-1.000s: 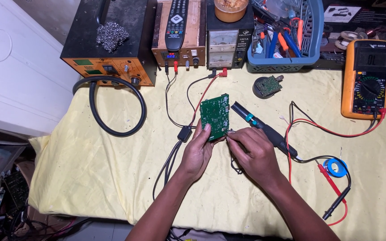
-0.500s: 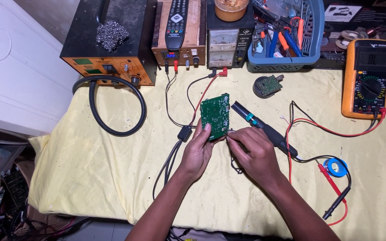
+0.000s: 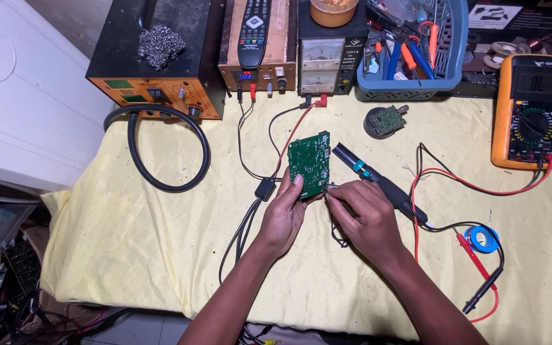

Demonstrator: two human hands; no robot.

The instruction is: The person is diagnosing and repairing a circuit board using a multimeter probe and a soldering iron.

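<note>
— Board placement?
— It stood on edge near the worktop's middle, the left hand closed on its lower edge.
— Right hand?
— Fingers pinched at the board's lower right corner; whatever they gripped was too small to tell. The iron lay just beside, the multimeter by the right edge.

A yellow cloth covers the bench beside a white cabinet
</note>
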